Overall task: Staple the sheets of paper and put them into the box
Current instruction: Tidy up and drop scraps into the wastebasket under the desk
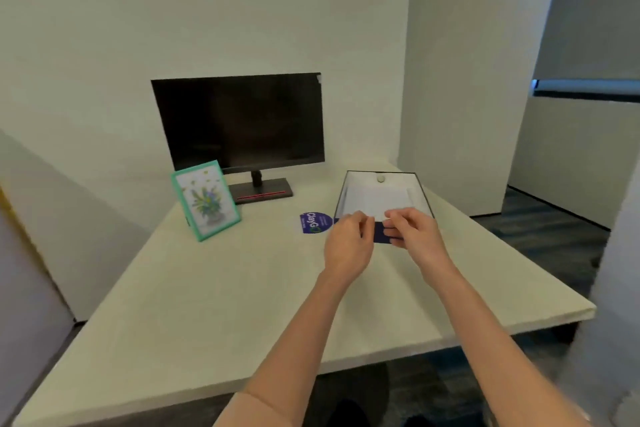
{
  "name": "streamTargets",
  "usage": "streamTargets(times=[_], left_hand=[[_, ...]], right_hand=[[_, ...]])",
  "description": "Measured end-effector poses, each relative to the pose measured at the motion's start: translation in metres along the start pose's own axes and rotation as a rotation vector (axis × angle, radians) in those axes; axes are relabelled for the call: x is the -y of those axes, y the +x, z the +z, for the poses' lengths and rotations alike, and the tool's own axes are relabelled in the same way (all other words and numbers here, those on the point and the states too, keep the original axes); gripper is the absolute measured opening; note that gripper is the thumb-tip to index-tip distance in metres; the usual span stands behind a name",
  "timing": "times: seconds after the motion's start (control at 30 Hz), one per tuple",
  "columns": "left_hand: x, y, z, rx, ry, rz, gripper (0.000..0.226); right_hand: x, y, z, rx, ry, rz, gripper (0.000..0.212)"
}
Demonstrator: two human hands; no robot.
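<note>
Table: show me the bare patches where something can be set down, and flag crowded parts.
Widest bare stretch of table: the near half, between the picture frame and the front edge, left of the arms. A narrower strip lies between the box and the right edge. Crowded: the far band, where monitor, frame, blue disc, box, left hand and right hand cluster.

**Colours on the desk**

Cream table; black monitor, a red stripe along its stand; teal picture frame around a blue-and-green flower print on white; dark blue round sticker with white lettering; box navy outside, white inside; white paper.
</note>
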State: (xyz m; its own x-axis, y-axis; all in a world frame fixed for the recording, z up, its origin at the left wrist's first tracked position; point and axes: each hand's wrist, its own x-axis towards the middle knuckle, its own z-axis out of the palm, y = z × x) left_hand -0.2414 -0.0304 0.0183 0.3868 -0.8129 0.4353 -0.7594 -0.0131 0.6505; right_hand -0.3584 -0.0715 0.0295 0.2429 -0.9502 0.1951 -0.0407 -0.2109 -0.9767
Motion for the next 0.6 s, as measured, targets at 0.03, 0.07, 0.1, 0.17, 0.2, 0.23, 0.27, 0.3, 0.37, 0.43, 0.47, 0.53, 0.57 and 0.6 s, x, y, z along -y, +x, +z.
streamTargets(times=[0.03,0.07,0.1,0.17,0.2,0.23,0.27,0.3,0.37,0.43,0.47,0.53,0.57,0.6], left_hand=[[0.018,0.000,-0.011,-0.015,0.021,-0.029,0.029],[0.037,-0.001,-0.022,-0.034,0.041,-0.061,0.028],[0.054,-0.002,-0.032,-0.054,0.057,-0.096,0.028],[0.089,-0.005,-0.049,-0.072,0.080,-0.183,0.028],[0.107,-0.008,-0.057,-0.074,0.094,-0.226,0.028],[0.125,-0.010,-0.063,-0.080,0.108,-0.264,0.028],[0.142,-0.013,-0.070,-0.086,0.122,-0.304,0.027],[0.159,-0.017,-0.075,-0.094,0.136,-0.339,0.027],[0.190,-0.020,-0.087,-0.107,0.172,-0.409,0.025],[0.215,-0.021,-0.097,-0.117,0.220,-0.478,0.024],[0.226,-0.021,-0.102,-0.128,0.238,-0.499,0.024],[0.244,-0.019,-0.108,-0.163,0.229,-0.504,0.023],[0.249,-0.018,-0.111,-0.180,0.200,-0.495,0.022],[0.253,-0.016,-0.113,-0.197,0.157,-0.488,0.022]], right_hand=[[-0.005,0.001,0.021,0.042,-0.018,0.010,0.016],[-0.010,0.003,0.041,0.085,-0.037,0.023,0.016],[-0.016,0.004,0.061,0.126,-0.045,0.042,0.017],[-0.029,0.007,0.094,0.190,-0.064,0.074,0.017],[-0.036,0.008,0.107,0.220,-0.084,0.080,0.016],[-0.043,0.009,0.120,0.250,-0.108,0.083,0.016],[-0.050,0.011,0.131,0.275,-0.136,0.080,0.015],[-0.058,0.013,0.140,0.292,-0.158,0.074,0.016],[-0.076,0.019,0.156,0.324,-0.256,0.042,0.018],[-0.090,0.022,0.168,0.360,-0.387,-0.004,0.025],[-0.094,0.023,0.174,0.386,-0.439,-0.025,0.031],[-0.101,0.024,0.182,0.477,-0.574,-0.075,0.044],[-0.104,0.025,0.186,0.529,-0.676,-0.113,0.050],[-0.105,0.027,0.190,0.565,-0.778,-0.145,0.055]])
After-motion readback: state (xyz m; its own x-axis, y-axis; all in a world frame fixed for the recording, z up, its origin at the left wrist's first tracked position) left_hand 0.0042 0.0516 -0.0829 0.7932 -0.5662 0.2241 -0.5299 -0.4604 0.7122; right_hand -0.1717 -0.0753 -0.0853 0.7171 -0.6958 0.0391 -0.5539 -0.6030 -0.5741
